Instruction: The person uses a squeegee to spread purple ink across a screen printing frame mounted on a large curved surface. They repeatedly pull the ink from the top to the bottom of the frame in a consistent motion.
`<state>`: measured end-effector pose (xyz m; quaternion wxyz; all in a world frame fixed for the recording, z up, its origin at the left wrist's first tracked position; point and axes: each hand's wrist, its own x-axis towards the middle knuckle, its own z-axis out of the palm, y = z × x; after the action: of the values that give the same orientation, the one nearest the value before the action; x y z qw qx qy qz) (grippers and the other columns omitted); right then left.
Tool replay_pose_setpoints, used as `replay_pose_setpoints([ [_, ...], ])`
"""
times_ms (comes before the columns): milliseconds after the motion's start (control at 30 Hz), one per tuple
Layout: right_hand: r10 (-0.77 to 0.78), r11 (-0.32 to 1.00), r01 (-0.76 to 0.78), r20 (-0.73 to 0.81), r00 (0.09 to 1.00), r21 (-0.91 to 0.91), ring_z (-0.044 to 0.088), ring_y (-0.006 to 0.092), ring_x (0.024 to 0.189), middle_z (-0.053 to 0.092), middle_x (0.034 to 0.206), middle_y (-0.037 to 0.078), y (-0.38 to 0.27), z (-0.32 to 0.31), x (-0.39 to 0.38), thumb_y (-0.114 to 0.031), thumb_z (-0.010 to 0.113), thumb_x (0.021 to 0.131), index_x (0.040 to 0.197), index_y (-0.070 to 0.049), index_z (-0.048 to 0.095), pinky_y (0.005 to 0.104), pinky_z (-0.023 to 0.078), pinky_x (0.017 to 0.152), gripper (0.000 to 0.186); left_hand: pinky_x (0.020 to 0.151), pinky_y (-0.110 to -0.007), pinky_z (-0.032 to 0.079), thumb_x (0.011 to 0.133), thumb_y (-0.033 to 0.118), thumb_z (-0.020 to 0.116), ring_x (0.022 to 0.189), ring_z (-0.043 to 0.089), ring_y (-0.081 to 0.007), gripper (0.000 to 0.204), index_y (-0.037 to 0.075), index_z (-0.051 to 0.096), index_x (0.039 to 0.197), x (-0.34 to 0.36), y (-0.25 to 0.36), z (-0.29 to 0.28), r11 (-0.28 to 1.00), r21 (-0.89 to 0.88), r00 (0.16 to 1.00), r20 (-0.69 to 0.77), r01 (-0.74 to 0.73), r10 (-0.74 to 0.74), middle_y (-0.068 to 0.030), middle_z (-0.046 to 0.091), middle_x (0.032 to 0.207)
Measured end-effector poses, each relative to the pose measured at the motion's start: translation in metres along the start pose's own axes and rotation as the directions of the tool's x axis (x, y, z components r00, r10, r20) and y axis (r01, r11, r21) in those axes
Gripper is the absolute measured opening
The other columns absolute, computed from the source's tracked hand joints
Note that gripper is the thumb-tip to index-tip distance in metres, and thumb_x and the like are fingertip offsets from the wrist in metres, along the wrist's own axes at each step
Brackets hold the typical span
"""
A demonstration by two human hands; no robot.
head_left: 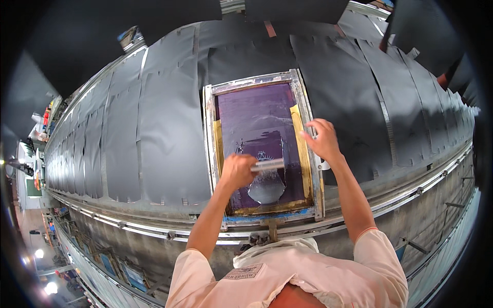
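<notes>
Left hand: the left hand (237,171) is closed in a fist around the handle end of a squeegee (267,165), low in the middle of the screen.
Squeegee: a short pale bar lying across the mesh, just above a grey pool of ink (267,189).
Right hand: the right hand (322,139) rests with spread fingers on the right rail of the screen-printing frame (304,102), holding nothing.
Frame: a metal-edged rectangle with purple mesh (254,115) and yellow tape along the inner sides, lying flat on the table.
Print table: a long table (359,215) covered with rows of dark fabric panels (169,133) on both sides of the frame.
Mesh design: a small pale motif shows near the squeegee, probably a stencil; too blurred to make out.
</notes>
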<state>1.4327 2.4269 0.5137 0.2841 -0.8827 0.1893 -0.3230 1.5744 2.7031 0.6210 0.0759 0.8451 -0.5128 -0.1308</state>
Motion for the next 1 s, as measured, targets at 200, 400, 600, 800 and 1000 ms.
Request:
replay_pose_setpoints([
  [200,-0.083,0.997,0.049,0.74,0.668,0.067,0.067,0.0345,0.105,0.074,0.099,0.017,-0.085,0.025,0.084,-0.037,0.079,0.083,0.103,-0.007,0.074,0.0434,0.05,0.094,0.036,0.072,-0.046,0.055,0.072,0.022,0.087,0.073,0.07,-0.0333,0.019,0.012,0.077,0.084,0.073,-0.033,-0.014,1.0,0.005,0.998,-0.054,0.023,-0.023,-0.0097,0.072,0.079],
  [400,-0.239,0.956,0.29,0.679,0.694,0.04,0.066,0.0317,0.091,0.072,0.086,0.013,-0.089,0.037,0.007,-0.013,0.073,0.076,0.086,-0.007,0.07,0.0438,0.048,0.088,0.012,0.077,-0.039,0.051,0.071,0.018,0.085,0.078,0.07,-0.0275,0.021,0.015,0.077,0.09,0.018,-0.017,0.025,0.996,0.081,0.994,-0.098,-0.047,0.055,-0.0052,0.073,0.084],
  [600,-0.263,0.955,0.264,0.795,0.547,0.134,0.068,0.0299,0.089,0.071,0.084,0.01,-0.106,-0.004,-0.049,-0.023,0.078,0.074,0.09,-0.01,0.07,0.0415,0.047,0.088,0.023,0.076,-0.04,0.047,0.067,0.015,0.087,0.073,0.068,-0.0233,0.025,0.015,0.075,0.089,-0.049,0.027,0.033,0.999,0.022,0.999,-0.013,-0.039,0.04,-0.0038,0.073,0.082],
  [800,-0.098,0.98,0.196,0.794,0.6,-0.028,0.073,0.0329,0.092,0.076,0.088,0.015,-0.083,0.044,0.068,-0.024,0.079,0.077,0.089,-0.012,0.076,0.0459,0.052,0.089,0.017,0.077,-0.042,0.047,0.07,0.02,0.088,0.064,0.066,-0.0286,0.02,0.012,0.072,0.078,0.062,-0.034,0.001,0.995,0.083,0.991,-0.122,-0.047,0.057,-0.007,0.069,0.068],
  [1000,-0.088,0.996,0.06,0.758,0.647,0.064,0.071,0.04,0.084,0.073,0.08,0.019,-0.069,0.06,0.081,-0.021,0.079,0.076,0.082,-0.005,0.071,0.0502,0.055,0.08,0.019,0.08,-0.041,0.047,0.07,0.018,0.086,0.065,0.066,-0.0315,0.017,0.012,0.073,0.079,0.085,-0.04,-0.005,0.997,0.067,0.998,-0.056,-0.026,0.03,-0.0092,0.07,0.068],
])
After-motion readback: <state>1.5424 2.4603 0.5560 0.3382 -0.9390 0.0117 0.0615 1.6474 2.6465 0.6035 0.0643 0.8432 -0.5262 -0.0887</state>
